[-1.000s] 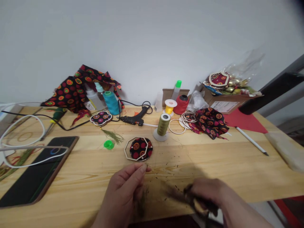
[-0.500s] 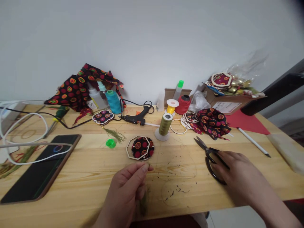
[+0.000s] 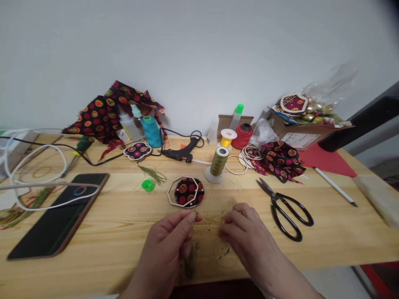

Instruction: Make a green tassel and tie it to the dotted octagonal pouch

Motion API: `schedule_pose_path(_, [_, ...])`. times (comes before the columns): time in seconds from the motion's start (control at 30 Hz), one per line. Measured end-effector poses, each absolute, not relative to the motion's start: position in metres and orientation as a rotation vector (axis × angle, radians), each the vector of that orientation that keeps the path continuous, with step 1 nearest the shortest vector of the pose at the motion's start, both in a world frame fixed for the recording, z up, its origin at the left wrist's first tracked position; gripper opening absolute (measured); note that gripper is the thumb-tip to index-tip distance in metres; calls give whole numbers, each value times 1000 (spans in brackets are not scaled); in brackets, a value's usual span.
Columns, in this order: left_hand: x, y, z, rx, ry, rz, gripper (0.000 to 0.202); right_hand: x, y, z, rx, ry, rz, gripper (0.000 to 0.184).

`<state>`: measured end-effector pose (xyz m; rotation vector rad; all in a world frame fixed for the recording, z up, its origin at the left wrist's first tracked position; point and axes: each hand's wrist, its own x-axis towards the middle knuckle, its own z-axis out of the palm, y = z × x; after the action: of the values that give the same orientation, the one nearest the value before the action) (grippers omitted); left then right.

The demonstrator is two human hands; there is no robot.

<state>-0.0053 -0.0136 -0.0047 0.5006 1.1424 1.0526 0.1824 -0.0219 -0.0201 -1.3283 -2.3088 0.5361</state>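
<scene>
The left hand (image 3: pixel 170 243) is closed, its thumb and forefinger pinched together on a small bit of green thread, the other fingers curled under. Below those fingers hangs a dark green bunch of threads (image 3: pixel 188 263), blurred, close to the table's front edge; how it joins the pinched end is hidden by the hand.

The right hand (image 3: pixel 245 234) is just across from the left, apart from it, low over the table (image 3: pixel 137 232) with its fingers bent inward. Whether its fingertips hold anything, I cannot tell. Dark scraps lie scattered on the wood between the two hands.

The scissors (image 3: pixel 273 196) lie to the right of the right hand, blades slightly parted and pointing away from the person. Just beyond the left hand, a wooden eight-sided frame (image 3: pixel 168 193) partly overlaps a round patterned cloth piece (image 3: pixel 184 189). The spool of green thread (image 3: pixel 219 162) stands upright behind the gap between the hands, and a green cap (image 3: pixel 147 185) sits left of the frame.
</scene>
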Motion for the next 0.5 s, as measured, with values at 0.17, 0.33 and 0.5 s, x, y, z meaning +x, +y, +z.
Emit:
schedule_pose_path(0.17, [-5, -14, -7, 541, 1113, 1047, 24, 181, -24, -30, -1279, -2354, 568, 13])
schedule_pose_path(0.33, [-5, -13, -7, 521, 1109, 1053, 24, 177, -23, -33, -1278, -2288, 641, 19])
schedule_pose_path(0.5, [-3, -13, -6, 532, 1097, 1049, 23, 182, -19, -20, -1254, -1869, 850, 19])
